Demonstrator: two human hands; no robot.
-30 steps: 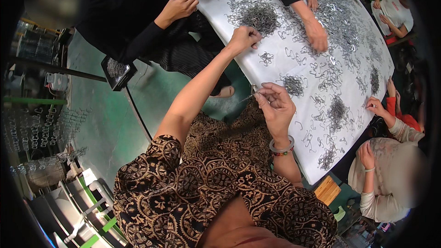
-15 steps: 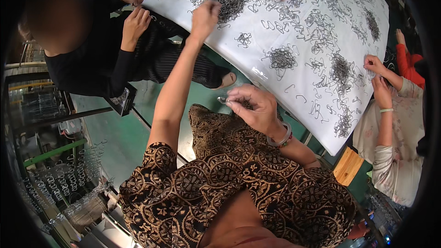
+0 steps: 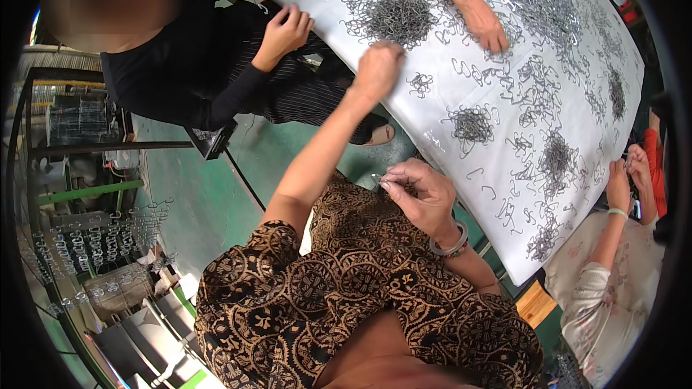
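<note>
Metal wire hooks (image 3: 380,181) sit pinched in your closed right hand (image 3: 422,198); your left hand (image 3: 376,68), fingers curled, reaches the table (image 3: 461,94) beyond. You're gathering; next, pick up another cleanly.

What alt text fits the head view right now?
The person's left hand reaches onto a white table strewn with small metal wire hooks, while the right hand pinches hooks near the lap. Other people's hands sort piles around the table.

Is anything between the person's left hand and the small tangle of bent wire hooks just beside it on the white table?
Nothing visible: the left hand rests at the white table's edge, with bare tabletop between it and the small tangle of bent wire hooks.
</note>
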